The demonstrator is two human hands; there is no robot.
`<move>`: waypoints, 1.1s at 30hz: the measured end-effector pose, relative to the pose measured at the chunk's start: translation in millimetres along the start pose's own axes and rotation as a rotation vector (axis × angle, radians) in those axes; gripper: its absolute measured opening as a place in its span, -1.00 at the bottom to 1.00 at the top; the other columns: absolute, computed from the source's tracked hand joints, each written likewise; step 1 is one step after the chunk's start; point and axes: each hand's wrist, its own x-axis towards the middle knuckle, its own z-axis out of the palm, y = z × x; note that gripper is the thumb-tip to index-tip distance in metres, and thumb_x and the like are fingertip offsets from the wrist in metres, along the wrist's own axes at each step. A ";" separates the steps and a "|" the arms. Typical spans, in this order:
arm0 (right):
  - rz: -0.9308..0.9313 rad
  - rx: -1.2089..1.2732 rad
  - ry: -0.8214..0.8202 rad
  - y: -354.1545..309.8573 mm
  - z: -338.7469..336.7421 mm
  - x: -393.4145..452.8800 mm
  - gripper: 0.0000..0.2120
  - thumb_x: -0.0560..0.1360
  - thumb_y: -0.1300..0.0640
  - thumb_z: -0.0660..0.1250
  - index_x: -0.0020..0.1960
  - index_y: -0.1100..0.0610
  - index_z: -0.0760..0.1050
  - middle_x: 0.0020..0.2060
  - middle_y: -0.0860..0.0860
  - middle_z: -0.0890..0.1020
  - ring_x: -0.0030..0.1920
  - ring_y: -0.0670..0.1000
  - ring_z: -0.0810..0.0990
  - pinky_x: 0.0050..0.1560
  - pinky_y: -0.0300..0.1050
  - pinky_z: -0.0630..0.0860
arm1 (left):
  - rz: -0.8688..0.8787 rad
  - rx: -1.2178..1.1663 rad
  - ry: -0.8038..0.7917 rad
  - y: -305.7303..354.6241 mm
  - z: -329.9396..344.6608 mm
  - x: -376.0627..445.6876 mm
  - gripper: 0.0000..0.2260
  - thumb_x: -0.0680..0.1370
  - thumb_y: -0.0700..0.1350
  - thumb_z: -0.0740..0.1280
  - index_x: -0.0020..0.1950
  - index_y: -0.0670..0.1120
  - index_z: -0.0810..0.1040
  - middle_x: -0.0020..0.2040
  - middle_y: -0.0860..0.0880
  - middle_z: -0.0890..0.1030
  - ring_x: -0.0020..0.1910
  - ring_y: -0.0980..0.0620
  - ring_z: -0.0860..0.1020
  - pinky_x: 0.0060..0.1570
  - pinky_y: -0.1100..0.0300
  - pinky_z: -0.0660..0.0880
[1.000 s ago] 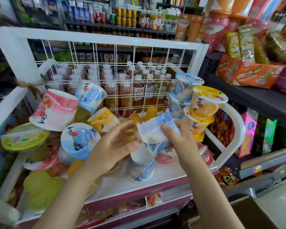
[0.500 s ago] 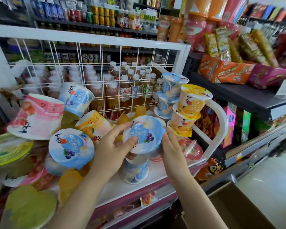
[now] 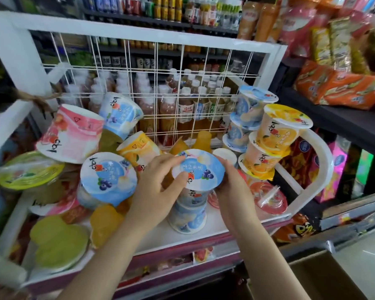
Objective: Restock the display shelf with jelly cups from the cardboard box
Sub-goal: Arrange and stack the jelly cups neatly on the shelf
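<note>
Both hands, left hand (image 3: 158, 187) and right hand (image 3: 232, 185), hold blueberry jelly cup (image 3: 198, 169) atop another.

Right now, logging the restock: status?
Both hands, left and right, grip blueberry cup. Upright atop another blue cup. Loose cups left; orange stack right.

Single head view, worn camera, looks forward and down, wide-angle, close over the display shelf (image 3: 204, 232) from its front edge. Faces the wire grid back (image 3: 171, 94); forearms enter from bottom. Cardboard box (image 3: 325, 276) at bottom right corner.
</note>
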 end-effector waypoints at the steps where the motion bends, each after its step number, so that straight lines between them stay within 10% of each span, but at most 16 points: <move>1: -0.031 -0.147 0.012 1.0 -0.3 0.9 -0.59 0.58 -0.21 0.13 0.28 -0.08 0.57 0.28 -0.04 0.60 0.32 -0.04 0.53 0.37 0.08 0.43 | -0.011 0.004 -0.024 0.2 2.0 -0.9 -0.69 0.54 0.22 0.24 0.26 0.26 0.49 0.28 0.27 0.47 0.36 0.26 0.38 0.32 0.34 0.29; 13: -0.156 -0.347 -0.115 0.8 -4.3 -8.1 -0.75 0.68 -0.05 0.02 0.13 -0.12 0.47 -0.09 -0.40 0.61 -0.01 -0.45 0.53 -0.09 -0.57 0.37 | 0.019 -0.239 -0.010 3.1 22.6 -9.3 -0.66 0.60 0.16 0.19 0.30 0.07 0.46 0.23 0.16 0.54 0.27 0.01 0.54 0.18 0.07 0.53; 22: -0.199 -0.335 -0.144 -6.2 -7.2 1.1 -0.69 0.68 -0.02 0.05 0.23 0.06 0.49 -0.01 -0.19 0.60 -0.06 -0.43 0.53 -0.13 -0.56 0.37 | 0.005 -0.246 0.014 4.8 26.3 -4.0 -0.65 0.57 0.15 0.21 0.32 0.06 0.46 0.25 0.25 0.51 0.31 0.05 0.51 0.25 0.00 0.50; 27: -0.134 -0.318 -0.192 -4.3 -9.7 5.1 -0.80 0.67 -0.05 0.10 0.14 -0.14 0.49 -0.11 -0.42 0.61 -0.03 -0.42 0.54 -0.09 -0.52 0.41 | -0.039 -0.195 -0.020 1.6 25.9 -4.0 -0.60 0.54 0.21 0.22 0.34 0.13 0.44 0.27 0.28 0.50 0.31 0.17 0.48 0.25 0.15 0.48; 33: -0.163 -0.327 -0.126 -16.9 -20.9 20.2 -0.75 0.64 0.00 0.19 0.28 0.04 0.45 0.06 -0.14 0.59 -0.04 -0.41 0.55 -0.07 -0.48 0.45 | -0.013 -0.053 0.018 4.3 11.6 2.1 -0.58 0.52 0.27 0.23 0.35 0.21 0.44 0.31 0.32 0.44 0.37 0.25 0.40 0.30 0.28 0.39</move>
